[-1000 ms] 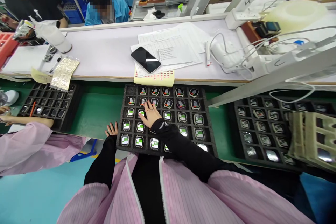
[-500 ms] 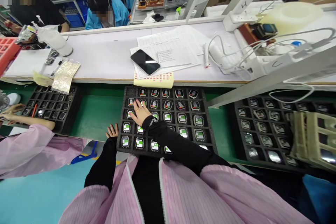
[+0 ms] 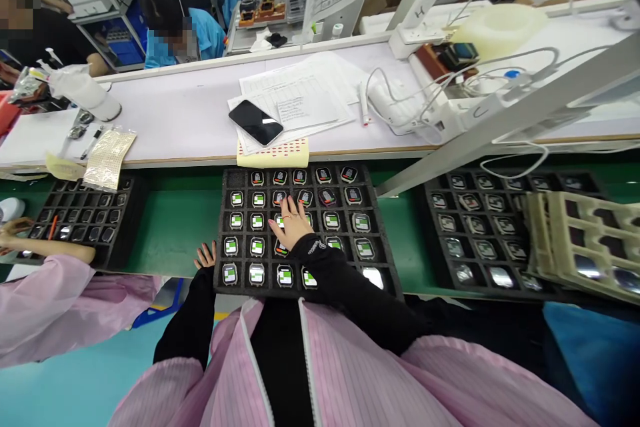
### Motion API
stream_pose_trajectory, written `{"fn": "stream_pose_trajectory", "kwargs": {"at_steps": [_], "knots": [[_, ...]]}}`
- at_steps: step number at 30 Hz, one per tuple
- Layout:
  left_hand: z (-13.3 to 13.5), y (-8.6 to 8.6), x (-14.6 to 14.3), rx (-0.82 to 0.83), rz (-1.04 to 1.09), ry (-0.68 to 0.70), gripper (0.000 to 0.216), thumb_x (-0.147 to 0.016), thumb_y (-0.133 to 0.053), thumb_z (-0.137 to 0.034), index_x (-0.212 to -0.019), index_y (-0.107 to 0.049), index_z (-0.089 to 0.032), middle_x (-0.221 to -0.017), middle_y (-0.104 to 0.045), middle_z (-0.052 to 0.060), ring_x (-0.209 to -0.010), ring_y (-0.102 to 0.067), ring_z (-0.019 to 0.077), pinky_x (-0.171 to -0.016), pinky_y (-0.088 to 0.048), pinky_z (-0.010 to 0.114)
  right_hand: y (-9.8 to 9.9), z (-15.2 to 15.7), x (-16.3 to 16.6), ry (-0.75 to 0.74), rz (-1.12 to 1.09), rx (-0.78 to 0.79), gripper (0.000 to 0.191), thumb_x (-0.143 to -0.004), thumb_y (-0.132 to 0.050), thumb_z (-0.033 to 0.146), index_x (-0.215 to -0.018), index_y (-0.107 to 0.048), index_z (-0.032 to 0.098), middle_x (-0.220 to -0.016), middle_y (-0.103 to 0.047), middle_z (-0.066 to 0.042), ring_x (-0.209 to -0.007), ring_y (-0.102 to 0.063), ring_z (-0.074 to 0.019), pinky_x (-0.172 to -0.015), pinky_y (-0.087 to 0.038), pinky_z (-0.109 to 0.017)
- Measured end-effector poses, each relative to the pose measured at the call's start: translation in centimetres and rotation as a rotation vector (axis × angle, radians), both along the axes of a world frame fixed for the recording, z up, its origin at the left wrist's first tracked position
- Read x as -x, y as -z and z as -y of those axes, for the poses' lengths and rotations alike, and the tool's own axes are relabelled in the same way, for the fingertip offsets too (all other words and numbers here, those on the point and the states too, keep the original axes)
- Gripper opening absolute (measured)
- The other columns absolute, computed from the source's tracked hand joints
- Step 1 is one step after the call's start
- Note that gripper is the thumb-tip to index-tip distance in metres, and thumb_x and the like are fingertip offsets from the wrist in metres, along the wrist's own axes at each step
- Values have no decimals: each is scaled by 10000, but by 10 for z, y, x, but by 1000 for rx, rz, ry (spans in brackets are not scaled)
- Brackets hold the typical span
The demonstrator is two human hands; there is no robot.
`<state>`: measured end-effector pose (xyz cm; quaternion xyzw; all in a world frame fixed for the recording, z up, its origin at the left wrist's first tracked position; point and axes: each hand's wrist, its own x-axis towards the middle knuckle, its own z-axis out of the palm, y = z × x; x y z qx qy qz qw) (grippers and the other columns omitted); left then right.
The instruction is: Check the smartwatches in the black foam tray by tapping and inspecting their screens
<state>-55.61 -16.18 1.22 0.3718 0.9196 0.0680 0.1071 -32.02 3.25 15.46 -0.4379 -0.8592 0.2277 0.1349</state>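
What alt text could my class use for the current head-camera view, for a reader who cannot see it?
A person's right hand spreads over strapless smartwatches, many with lit screens, in a black compartmented foam tray; the left hand is beside the tray's left edge. Beyond, a smartphone lies on papers on a pale shelf.
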Motion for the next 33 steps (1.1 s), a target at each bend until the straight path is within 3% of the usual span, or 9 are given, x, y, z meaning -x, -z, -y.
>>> {"fn": "stream_pose_trajectory", "kwargs": {"at_steps": [4,10,16,21,25,33], "knots": [[0,-3,-6,-31,-27,34,537,-993,-167,-283,-1481,-330,-131,-1566,-157,208,-1454,-103,394,-1123,-86,644,-3,-4,-3,4,33,31,716,-962,-257,471,-1448,-307,-53,-1443,-433,-251,-1446,-238,-319,-1181,-118,-546],[2,-4,-9,-58,-51,67,516,-996,-238,-275,-1469,-349,-100,-1560,-153,242,-1445,-79,406,-1111,-69,627,-12,4,-36,-17,19,6,662,-954,-307,400,-1425,-348,-64,-1446,-436,-237,-1440,-251,-333,-1184,-164,-567],[2,1,-4,-56,-50,63,505,-999,-228,-245,-1462,-358,-91,-1557,-177,242,-1443,-97,395,-1110,-102,618,-14,41,-63,-163,-67,-9,557,-956,-326,283,-1432,-370,-4,-1399,-514,-189,-1428,-290,-316,-1176,-204,-598],[4,9,4,-24,-19,55,503,-985,-283,-229,-1459,-359,-79,-1559,-173,238,-1439,-90,407,-1104,-100,630,-9,72,-72,-273,-148,-27,578,-947,-347,218,-1477,-274,0,-1321,-582,-197,-1446,-243,-298,-1153,-239,-625],[4,13,8,-13,-14,72,499,-977,-306,-230,-1446,-386,-80,-1560,-178,231,-1438,-92,417,-1102,-102,637,-9,83,-77,-303,-181,-23,662,-915,-408,245,-1505,-211,21,-1333,-573,-194,-1456,-212,-299,-1150,-206,-652],[1,12,0,-76,-75,55,498,-996,-270,-257,-1455,-366,-89,-1548,-202,243,-1434,-95,409,-1097,-98,628,-14,87,-73,-364,-96,60,699,-900,-429,333,-1470,-276,-42,-1357,-554,-192,-1471,-137,-317,-1182,-99,-628]]}}
